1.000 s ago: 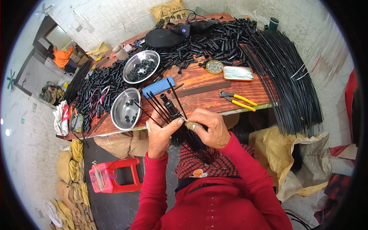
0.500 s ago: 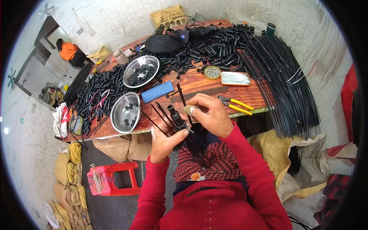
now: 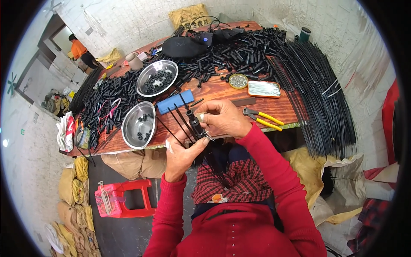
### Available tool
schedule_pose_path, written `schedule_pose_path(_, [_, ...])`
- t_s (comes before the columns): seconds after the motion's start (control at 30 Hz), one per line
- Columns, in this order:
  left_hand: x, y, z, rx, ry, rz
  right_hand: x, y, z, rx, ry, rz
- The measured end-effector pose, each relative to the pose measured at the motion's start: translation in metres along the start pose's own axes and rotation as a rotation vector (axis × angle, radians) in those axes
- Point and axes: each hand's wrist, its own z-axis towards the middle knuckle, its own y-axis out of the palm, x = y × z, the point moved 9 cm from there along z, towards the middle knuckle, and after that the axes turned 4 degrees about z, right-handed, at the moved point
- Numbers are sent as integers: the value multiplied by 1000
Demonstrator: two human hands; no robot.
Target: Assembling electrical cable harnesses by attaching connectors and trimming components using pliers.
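My left hand (image 3: 182, 157) is closed around a black stepped plastic tube (image 3: 195, 126) and a bunch of thin black rods (image 3: 182, 120) that fan up beside it. Fine pale wire ends (image 3: 209, 136) stick out near the left thumb. The lower rods hang down over my lap. My right hand (image 3: 223, 120) pinches at the upper part of the tube, its thumb and finger apparently on one thin rod that leans left behind the tube. A light covering shows at the right fingertips; a white wrap is on a left finger.
Two steel bowls (image 3: 124, 126) hold small black parts. Around them lie a blue block (image 3: 174, 102), yellow-handled pliers (image 3: 267, 121), a round tin (image 3: 238, 74) and a tray of pins (image 3: 264, 82). Black tubes heap the table; long rods (image 3: 321, 94) lie right. A red stool (image 3: 124, 198) stands left.
My right hand has moved left, closer to the tube, and the rod at its fingers now leans left. The left hand keeps its hold. A person in orange at the back has straightened up.
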Motion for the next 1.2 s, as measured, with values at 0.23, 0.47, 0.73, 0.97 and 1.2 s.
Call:
schedule_pose_path(0.23, [-10, -4, 0, -15, -30, -136, -20, -6, -28, 52, -41, 6])
schedule_pose_path(0.47, [-9, -2, 2, 30, -15, -137, -51, 8, -59, 92, -281, -444])
schedule_pose_path(0.73, [-8, -2, 0, 74, 21, -125, -60, 11, -67, 211, -418, -558])
schedule_pose_path(0.97, [-6, -2, -1, 96, 25, -55, -61, 12, -70, 239, -467, -616])
schedule_pose_path(1.2, [-7, -2, 0, 89, 15, -71, -60, 10, -71, 274, -479, -641])
